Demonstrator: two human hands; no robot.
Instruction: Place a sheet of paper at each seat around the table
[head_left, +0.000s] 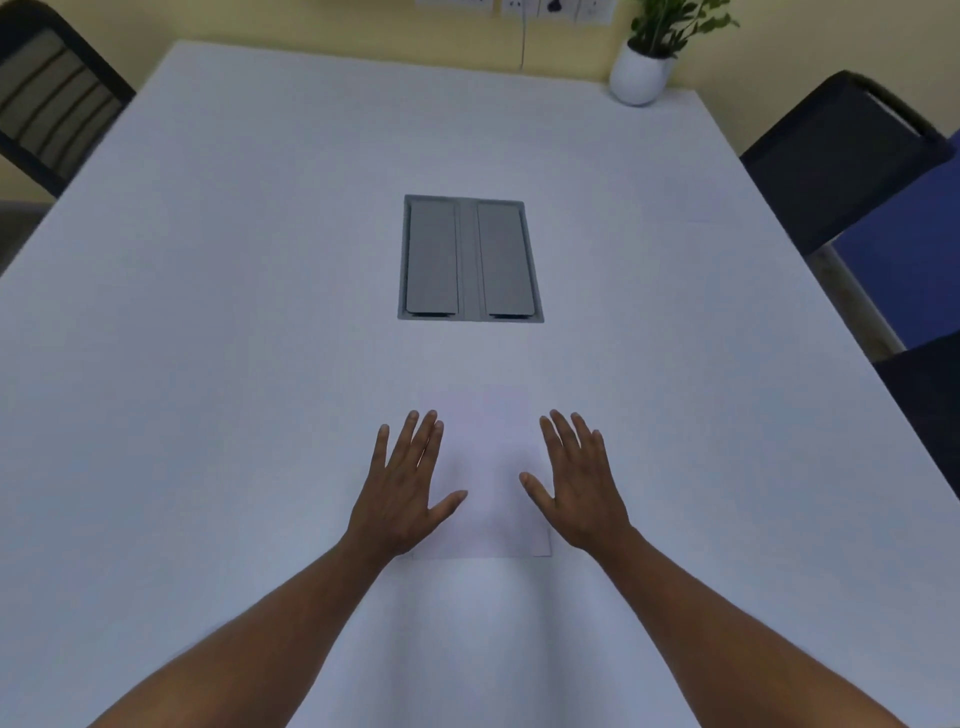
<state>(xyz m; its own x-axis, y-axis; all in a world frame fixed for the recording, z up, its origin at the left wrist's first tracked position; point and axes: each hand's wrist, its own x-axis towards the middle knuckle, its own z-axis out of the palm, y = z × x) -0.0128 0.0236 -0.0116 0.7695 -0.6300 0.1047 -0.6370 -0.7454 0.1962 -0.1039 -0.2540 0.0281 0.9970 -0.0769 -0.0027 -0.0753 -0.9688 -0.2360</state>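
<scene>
My left hand (402, 486) and right hand (576, 483) lie flat with fingers straight and spread, one on each long edge of a white sheet of paper (485, 483); neither grips anything. The sheet lies flat on the white table (208, 312), on the near side in front of me. Beyond it, in the table's middle, sits a grey cable hatch (470, 259) with two closed flaps. A potted plant (655, 54) stands at the far right corner. A black chair (49, 98) stands at the far left, another dark chair (836, 156) at the right.
</scene>
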